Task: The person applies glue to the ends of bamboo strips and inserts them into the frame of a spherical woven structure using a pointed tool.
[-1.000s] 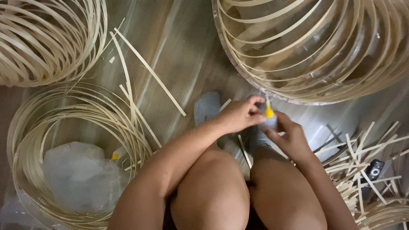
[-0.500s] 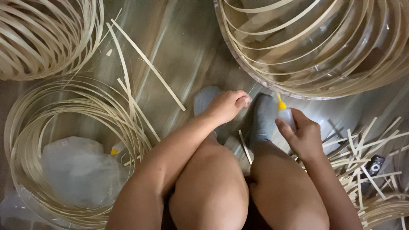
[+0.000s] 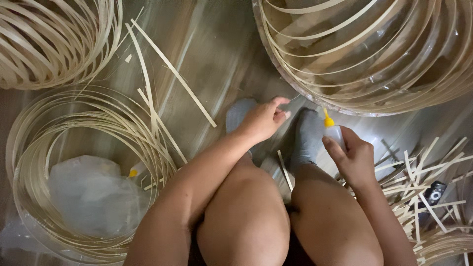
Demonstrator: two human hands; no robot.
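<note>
1. Small glue bottle (image 3: 334, 134), yellow nozzle up — gripped in right hand (image 3: 354, 158), just right of the grey-socked feet (image 3: 306, 138)
2. Left hand (image 3: 262, 119) loosely curled, fingers pinched; whether it holds anything, cannot tell
3. Large hoop frame of bamboo strips (image 3: 374, 54) just beyond both hands, toward the floor's far right corner
4. Cut strips heaped (image 3: 419, 182) at floor's right edge
5. Coiled strip ring (image 3: 88, 167) with a plastic bag inside — left, well apart
</note>
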